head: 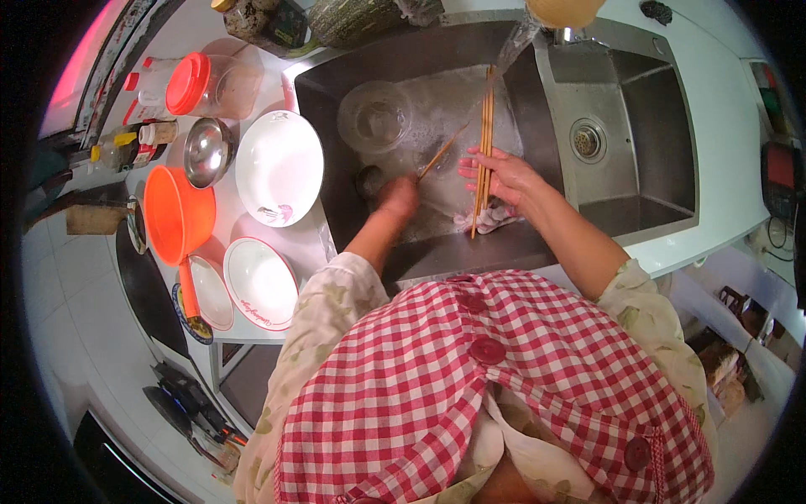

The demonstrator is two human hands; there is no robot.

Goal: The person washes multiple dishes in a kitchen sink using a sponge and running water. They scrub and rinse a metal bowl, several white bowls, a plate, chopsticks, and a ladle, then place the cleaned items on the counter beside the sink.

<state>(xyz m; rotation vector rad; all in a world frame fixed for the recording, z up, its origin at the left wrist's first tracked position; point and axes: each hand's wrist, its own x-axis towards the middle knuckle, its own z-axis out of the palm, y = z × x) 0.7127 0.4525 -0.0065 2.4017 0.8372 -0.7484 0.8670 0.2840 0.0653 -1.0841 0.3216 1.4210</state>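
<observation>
Several wooden chopsticks [485,132] lie across the palm and fingers of my right hand [504,176], over the large basin of a steel sink [434,252]. Water runs from the tap [570,36] at the top and falls near their upper ends. My left hand [398,196], blurred, is closed on another chopstick [444,150] that points up and right. Beneath my right hand a wet pinkish-white cloth [488,218] rests in the basin. A clear round bowl [374,117] sits at the basin's upper left. A small dark round thing [370,181] is beside my left hand, partly hidden.
Left of the sink stand white bowls [280,169], a steel bowl [208,153], an orange dipper [176,214] and a red-lidded plastic jar [217,86]. A green gourd [352,22] lies behind the basin. The smaller basin with its drain [588,140] is at the right.
</observation>
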